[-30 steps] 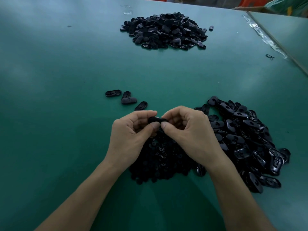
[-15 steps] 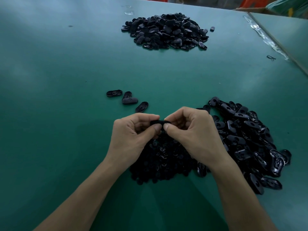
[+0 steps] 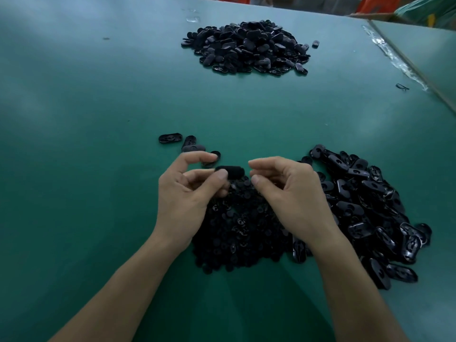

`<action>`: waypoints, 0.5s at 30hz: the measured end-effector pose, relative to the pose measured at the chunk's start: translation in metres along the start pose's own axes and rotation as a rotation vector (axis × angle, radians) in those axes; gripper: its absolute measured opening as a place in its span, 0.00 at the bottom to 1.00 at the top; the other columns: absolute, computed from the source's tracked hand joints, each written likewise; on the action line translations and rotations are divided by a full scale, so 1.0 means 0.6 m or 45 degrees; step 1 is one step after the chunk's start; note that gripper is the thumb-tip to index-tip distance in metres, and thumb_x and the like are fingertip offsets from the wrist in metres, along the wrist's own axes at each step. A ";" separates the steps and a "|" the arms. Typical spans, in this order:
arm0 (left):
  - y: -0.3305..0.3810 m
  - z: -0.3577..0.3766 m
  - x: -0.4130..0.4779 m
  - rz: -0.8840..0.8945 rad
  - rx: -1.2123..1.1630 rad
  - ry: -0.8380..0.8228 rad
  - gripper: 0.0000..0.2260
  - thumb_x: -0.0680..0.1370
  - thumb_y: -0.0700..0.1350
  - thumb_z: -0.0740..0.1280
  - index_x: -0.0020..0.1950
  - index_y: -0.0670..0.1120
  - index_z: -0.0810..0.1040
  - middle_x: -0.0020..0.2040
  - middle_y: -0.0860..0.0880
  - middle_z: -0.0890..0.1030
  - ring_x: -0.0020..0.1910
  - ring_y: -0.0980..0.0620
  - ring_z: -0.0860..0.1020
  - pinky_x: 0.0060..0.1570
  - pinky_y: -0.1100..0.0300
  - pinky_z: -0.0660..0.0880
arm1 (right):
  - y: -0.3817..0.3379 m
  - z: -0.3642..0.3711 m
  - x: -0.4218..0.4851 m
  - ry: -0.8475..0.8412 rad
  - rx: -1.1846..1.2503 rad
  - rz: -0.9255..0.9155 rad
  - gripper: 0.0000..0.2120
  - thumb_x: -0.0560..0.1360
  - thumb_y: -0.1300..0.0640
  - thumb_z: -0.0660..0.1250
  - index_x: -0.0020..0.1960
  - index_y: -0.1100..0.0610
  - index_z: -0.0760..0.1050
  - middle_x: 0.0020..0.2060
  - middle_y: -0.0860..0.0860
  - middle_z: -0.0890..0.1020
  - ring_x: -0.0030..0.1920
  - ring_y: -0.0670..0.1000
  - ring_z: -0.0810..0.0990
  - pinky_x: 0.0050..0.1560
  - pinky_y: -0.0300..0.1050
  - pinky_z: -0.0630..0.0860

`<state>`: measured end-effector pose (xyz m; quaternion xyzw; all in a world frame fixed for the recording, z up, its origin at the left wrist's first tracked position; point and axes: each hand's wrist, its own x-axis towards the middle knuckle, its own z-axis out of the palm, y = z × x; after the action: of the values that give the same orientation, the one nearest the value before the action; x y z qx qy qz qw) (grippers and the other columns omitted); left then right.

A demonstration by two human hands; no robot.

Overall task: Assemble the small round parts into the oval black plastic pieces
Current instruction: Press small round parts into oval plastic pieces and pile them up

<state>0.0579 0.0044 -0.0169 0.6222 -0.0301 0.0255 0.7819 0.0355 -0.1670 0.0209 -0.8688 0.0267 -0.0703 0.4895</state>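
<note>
Left hand (image 3: 187, 193) pinches an oval black plastic piece (image 3: 232, 172) over the small round black parts (image 3: 237, 230) heaped toward the tabletop (image 3: 86, 181) near edge; right hand (image 3: 288, 193), loosely curled, grips nothing; a slip could bury it there

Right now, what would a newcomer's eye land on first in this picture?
The two bare hands at the centre: the left hand pinches one black oval piece, while the right hand hovers beside it, not touching. Beneath them lies a dark heap of small round parts, with a pile of oval pieces to its right and a second pile far across the green table.
</note>
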 end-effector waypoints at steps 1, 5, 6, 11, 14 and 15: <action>0.001 -0.001 0.003 -0.014 -0.087 0.037 0.08 0.76 0.34 0.71 0.47 0.48 0.80 0.38 0.46 0.84 0.36 0.50 0.82 0.42 0.61 0.80 | 0.003 -0.003 0.001 0.046 -0.080 0.012 0.11 0.77 0.61 0.71 0.57 0.50 0.83 0.45 0.41 0.84 0.45 0.38 0.82 0.51 0.32 0.78; 0.006 -0.007 0.017 -0.163 -0.463 0.179 0.06 0.78 0.33 0.65 0.46 0.41 0.80 0.43 0.46 0.81 0.43 0.53 0.80 0.47 0.63 0.79 | 0.018 -0.023 0.004 0.194 -0.434 0.096 0.16 0.79 0.60 0.69 0.65 0.51 0.79 0.51 0.47 0.77 0.49 0.44 0.77 0.58 0.38 0.74; 0.006 -0.009 0.020 -0.210 -0.507 0.206 0.07 0.79 0.32 0.64 0.48 0.41 0.80 0.45 0.46 0.81 0.45 0.53 0.80 0.49 0.63 0.79 | 0.023 -0.028 0.005 0.209 -0.499 0.127 0.17 0.79 0.59 0.68 0.67 0.52 0.77 0.53 0.48 0.75 0.53 0.47 0.76 0.60 0.41 0.73; 0.010 -0.011 0.030 -0.343 -0.504 0.232 0.13 0.81 0.33 0.63 0.65 0.42 0.75 0.59 0.48 0.78 0.56 0.56 0.81 0.56 0.61 0.79 | 0.039 -0.039 0.006 0.193 -0.670 0.313 0.23 0.81 0.53 0.65 0.75 0.51 0.68 0.59 0.55 0.72 0.63 0.56 0.69 0.64 0.49 0.67; 0.009 -0.006 0.028 -0.297 -0.336 0.207 0.21 0.80 0.34 0.65 0.73 0.43 0.69 0.65 0.49 0.74 0.57 0.58 0.80 0.57 0.60 0.79 | 0.039 -0.035 0.004 0.161 -0.753 0.342 0.22 0.81 0.50 0.63 0.74 0.50 0.69 0.58 0.56 0.72 0.61 0.57 0.67 0.64 0.51 0.66; 0.008 -0.004 0.028 -0.281 -0.287 0.202 0.23 0.80 0.33 0.65 0.74 0.43 0.67 0.69 0.49 0.71 0.58 0.58 0.79 0.55 0.61 0.79 | 0.039 -0.034 0.003 0.149 -0.781 0.339 0.21 0.81 0.49 0.63 0.74 0.48 0.70 0.57 0.56 0.72 0.61 0.58 0.68 0.64 0.52 0.67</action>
<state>0.0742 0.0081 -0.0116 0.5262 0.0974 -0.0149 0.8447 0.0349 -0.1963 0.0114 -0.9590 0.1879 -0.0439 0.2077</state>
